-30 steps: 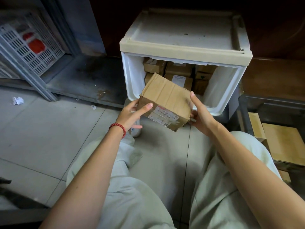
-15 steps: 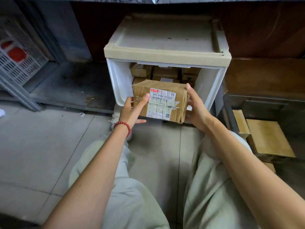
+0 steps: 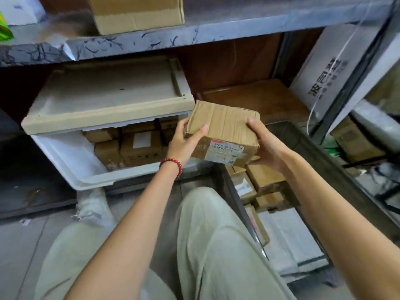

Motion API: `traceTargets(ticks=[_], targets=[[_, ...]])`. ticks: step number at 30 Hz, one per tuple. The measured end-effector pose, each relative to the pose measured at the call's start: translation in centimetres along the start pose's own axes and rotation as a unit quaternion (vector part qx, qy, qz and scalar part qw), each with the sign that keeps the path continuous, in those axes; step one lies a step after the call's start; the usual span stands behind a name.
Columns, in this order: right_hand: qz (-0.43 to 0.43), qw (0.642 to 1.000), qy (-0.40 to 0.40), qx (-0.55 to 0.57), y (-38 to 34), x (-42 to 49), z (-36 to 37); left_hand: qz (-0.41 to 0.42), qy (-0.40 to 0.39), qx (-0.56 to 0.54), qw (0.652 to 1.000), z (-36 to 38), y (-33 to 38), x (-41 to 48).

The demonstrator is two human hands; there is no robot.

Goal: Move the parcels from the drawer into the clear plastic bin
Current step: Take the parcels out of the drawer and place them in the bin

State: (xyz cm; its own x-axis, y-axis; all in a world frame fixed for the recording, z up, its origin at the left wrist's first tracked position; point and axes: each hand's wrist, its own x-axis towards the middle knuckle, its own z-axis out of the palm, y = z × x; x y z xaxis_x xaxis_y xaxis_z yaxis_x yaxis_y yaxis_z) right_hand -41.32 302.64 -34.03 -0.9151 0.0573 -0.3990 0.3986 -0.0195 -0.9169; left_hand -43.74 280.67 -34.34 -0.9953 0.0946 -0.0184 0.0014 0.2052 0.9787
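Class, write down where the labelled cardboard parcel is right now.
Head view, centre: the labelled cardboard parcel is held between the left hand and right hand, just right of the open white drawer and above the clear plastic bin at its left rim.

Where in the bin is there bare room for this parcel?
Bare-looking: the far end of the clear plastic bin, between its rim and the brown boxes, and a strip along its right wall. Boxes and white mailers crowd the rest.
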Motion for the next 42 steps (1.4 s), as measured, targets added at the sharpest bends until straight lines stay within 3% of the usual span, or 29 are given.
traceTargets(ticks=[8, 13, 17, 22, 26, 29, 33, 42], targets=[[0.007, 0.985, 0.112, 0.132, 6.0, -1.2, -8.4, 0.019, -0.102, 0.029, 0.994, 10.1, -1.3, 1.9], [0.063, 0.971, 0.118, 0.199, 9.4, -1.3, -10.9, 0.022, -0.141, 0.07, 0.987, 13.0, -2.8, 2.7], [0.09, 0.977, 0.092, 0.168, 10.9, -0.8, -12.8, 0.02, -0.147, 0.086, 0.985, 14.2, -3.8, 2.7], [0.099, 0.971, 0.115, 0.185, 13.1, -0.5, -14.4, 0.011, -0.18, 0.122, 0.976, 15.7, -4.5, 3.7], [0.123, 0.977, 0.123, 0.121, 14.3, -0.9, -16.1, -0.001, -0.239, 0.21, 0.948, 16.8, -5.8, 3.9], [0.13, 0.979, 0.131, 0.083, 15.1, -1.2, -16.8, 0.028, -0.236, 0.263, 0.935, 17.7, -6.7, 4.0], [0.161, 0.975, 0.153, 0.016, 15.9, -1.9, -17.7, 0.09, -0.253, 0.386, 0.883, 18.0, -7.8, 4.0], [0.202, 0.957, 0.194, -0.069, 17.5, -2.3, -20.1, 0.155, -0.245, 0.446, 0.847, 18.7, -8.9, 3.9]])
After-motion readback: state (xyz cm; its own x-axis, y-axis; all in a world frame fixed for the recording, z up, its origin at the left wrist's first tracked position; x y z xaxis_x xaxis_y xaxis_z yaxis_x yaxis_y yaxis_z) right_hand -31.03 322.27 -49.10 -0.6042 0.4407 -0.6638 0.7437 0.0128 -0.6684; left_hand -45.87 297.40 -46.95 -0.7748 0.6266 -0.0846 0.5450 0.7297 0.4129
